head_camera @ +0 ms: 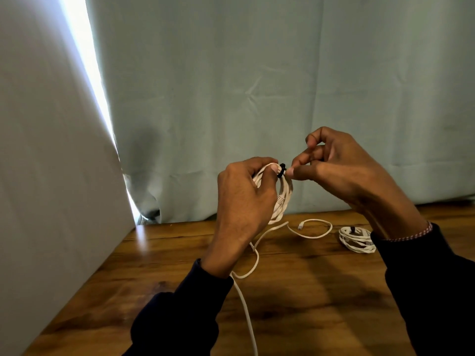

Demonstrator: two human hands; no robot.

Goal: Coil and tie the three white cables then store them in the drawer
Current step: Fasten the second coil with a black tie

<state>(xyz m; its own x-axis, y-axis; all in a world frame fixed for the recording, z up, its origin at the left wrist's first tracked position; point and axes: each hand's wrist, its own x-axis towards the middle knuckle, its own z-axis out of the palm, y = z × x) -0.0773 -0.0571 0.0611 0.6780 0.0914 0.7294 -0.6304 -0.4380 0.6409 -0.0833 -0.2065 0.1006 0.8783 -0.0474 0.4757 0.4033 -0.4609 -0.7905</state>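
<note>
Fingers of the left hand [241, 201] curled in a tight grip round a coiled white cable [281, 199] held above the brown wooden tabletop [295, 291]. The right hand [341, 168] pinched what seemed a small black tie [282, 170] at the coil's top. A loose white cable end [312, 228] trailed on the tabletop. Near the right sleeve lay a second white coil [356, 238], already tied.

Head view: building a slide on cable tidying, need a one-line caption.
Left hand grips a white cable coil while right hand fastens a black tie; a tied coil lies on the wooden table.
</note>
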